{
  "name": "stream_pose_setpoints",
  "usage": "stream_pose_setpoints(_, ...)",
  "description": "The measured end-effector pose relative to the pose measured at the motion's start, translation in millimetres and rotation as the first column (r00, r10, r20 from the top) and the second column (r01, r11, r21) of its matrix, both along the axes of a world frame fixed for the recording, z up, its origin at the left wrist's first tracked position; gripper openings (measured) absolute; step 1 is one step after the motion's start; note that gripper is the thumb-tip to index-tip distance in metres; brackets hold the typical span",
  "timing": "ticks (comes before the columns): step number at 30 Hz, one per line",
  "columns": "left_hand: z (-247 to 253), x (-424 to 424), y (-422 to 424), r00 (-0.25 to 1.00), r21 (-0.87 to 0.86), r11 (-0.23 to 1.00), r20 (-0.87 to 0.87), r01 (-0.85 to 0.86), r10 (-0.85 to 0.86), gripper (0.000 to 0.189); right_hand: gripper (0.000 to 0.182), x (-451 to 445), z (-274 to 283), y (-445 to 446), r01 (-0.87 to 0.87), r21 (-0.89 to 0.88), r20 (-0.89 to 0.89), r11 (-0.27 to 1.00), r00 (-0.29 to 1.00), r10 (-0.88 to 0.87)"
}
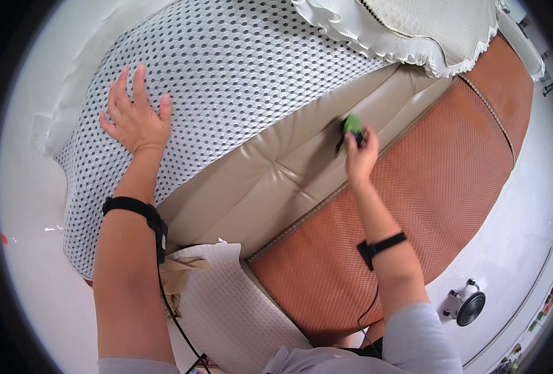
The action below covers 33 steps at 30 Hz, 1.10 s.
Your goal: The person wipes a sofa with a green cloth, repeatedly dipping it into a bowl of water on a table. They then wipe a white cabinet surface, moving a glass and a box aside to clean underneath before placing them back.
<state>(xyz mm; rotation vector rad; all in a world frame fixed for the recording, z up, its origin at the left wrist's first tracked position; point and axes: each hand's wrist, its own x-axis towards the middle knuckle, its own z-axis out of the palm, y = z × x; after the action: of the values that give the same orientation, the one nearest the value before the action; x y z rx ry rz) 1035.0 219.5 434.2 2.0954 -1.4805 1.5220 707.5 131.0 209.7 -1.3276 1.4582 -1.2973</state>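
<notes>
My left hand [140,119] lies palm down with fingers spread on a white mesh cover with dark dots [239,61]. That cover is draped over a sofa's seat or back; which part, I cannot tell. In my right hand [363,154] is a small green and black object [352,125], partly hidden by my fingers and blurred, perhaps a brush. It is over the beige leather surface [257,187] of the sofa, beside a button-like tuck. Below my right forearm spreads an orange-brown woven cover [445,149] with a braided seam.
A white quilted cover with a ruffled edge [426,28] lies at the top right. Near me, a pale textured cover [215,290] drapes over the sofa's end, by a crumpled tan cloth [178,278]. A small round black-topped stool [470,308] stands on the glossy floor [515,224].
</notes>
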Motion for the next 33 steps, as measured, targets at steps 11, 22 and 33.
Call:
stream_pose_setpoints(11, -8.1, 0.7, -13.4, 0.996, -0.031, 0.998, 0.075, 0.052, -0.050, 0.060, 0.028, 113.4, -56.4, 123.5, -0.416, -0.305, -0.277, 0.857, 0.899, 0.339)
stream_pose_setpoints(22, -6.6, 0.7, -12.7, 0.992, -0.021, 0.999, 0.123, 0.040, -0.037, 0.063, 0.024, -11.6, -22.7, -85.3, 0.079, -0.336, -0.309, 0.939, 0.932, -0.189)
stream_pose_setpoints(33, -8.4, 1.3, -12.4, 0.990, -0.027, 0.998, 0.127, 0.062, -0.058, 0.060, 0.033, 50.6, -42.8, 67.8, -0.680, -0.102, -0.208, 0.726, 0.729, 0.653)
